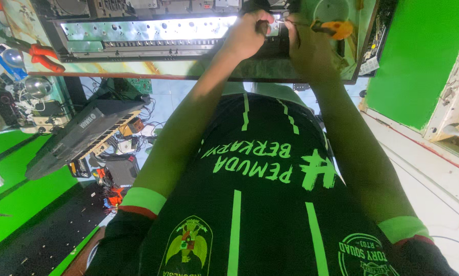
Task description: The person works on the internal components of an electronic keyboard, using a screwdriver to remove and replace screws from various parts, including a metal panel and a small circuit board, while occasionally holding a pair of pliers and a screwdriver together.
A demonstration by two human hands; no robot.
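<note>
An opened electronics chassis with a shiny perforated metal panel (147, 30) lies on the marbled table edge (137, 69) in front of me. My left hand (247, 35) is curled around a small dark part at the panel's right end. Right beside it, my right hand (308, 48) grips an orange-handled screwdriver (337, 28), whose thin shaft points left toward the same spot. The two hands almost touch. The tool's tip is hidden between the fingers. My dark shirt with green stripes fills the lower view.
Red-handled pliers (45, 56) lie at the table's left end among small gadgets. On the floor to the left are a black audio unit (81, 135), a green circuit board (140, 86) and loose wires. A green wall (418, 56) stands on the right.
</note>
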